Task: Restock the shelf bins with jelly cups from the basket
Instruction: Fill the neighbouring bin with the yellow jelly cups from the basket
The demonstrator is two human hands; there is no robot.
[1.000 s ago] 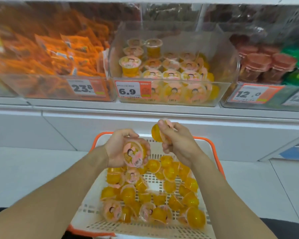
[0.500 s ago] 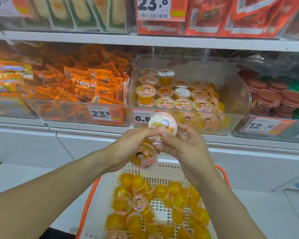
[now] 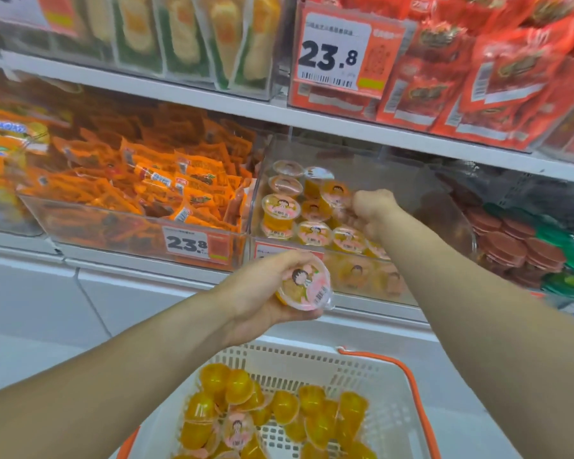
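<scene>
Head view, sole view: landmark is the clear jelly bin on the middle shelf, its front price tag partly hidden behind the left hand; right hand is inside the bin, above the front rows of cups, fingers curled round a jelly cup tilted with its printed lid facing left; cup appears just above the stacked cups at the bin's left side, contact with them cannot be told; left hand hangs in front of and below the bin's front wall, fingers wrapped round a second jelly cup, lid turned toward the camera; basket, white with orange rim, sits below the bin and well in front of it, holding many loose orange cups; bin of orange packets stands just left of the jelly bin, dark red cups just right of it. Judgement: step in hand is placing, right-hand cup about to be set down; bin is partly filled, basket far from spent, so task is early to middle. Next move calls for righting the tilted cup lid-up, seating it on a level spot in the rows, letting go without toppling the left stack; then the left-hand cup goes in over the front wall.
</scene>
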